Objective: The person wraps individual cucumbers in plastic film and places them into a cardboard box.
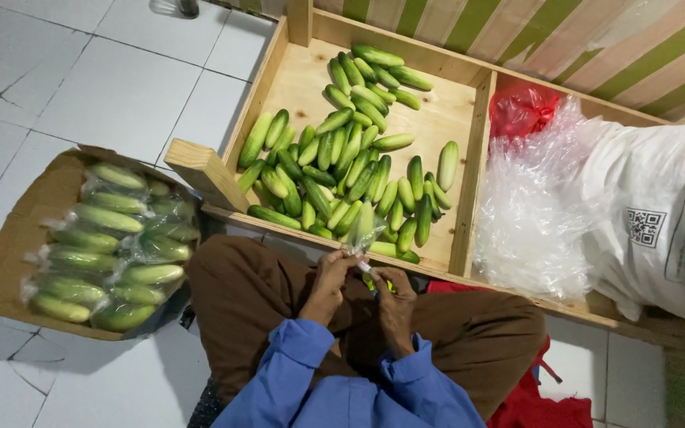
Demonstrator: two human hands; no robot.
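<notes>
Looking down from the head camera, the view shows a seated person at a white tiled floor. A shallow wooden tray lies ahead of the knees, with a loose heap of green cucumbers in its left compartment. A white sack and a pile of clear plastic bags fill the right compartment, with a red bag behind them. A cardboard box at the person's left holds bagged cucumbers laid in rows.

Over the lap, both hands meet just before the tray's near rail. The left hand and the right hand each have fingers pressed together, pinching the neck of a small clear bag that holds a single cucumber and stands upright above the fingers.

To seal this bag well, it is judged best to keep the plastic gathered close against the cucumber, hold the neck firmly with one hand, and work the closure with the other, so no slack remains. How the neck is fastened is too small to tell.
</notes>
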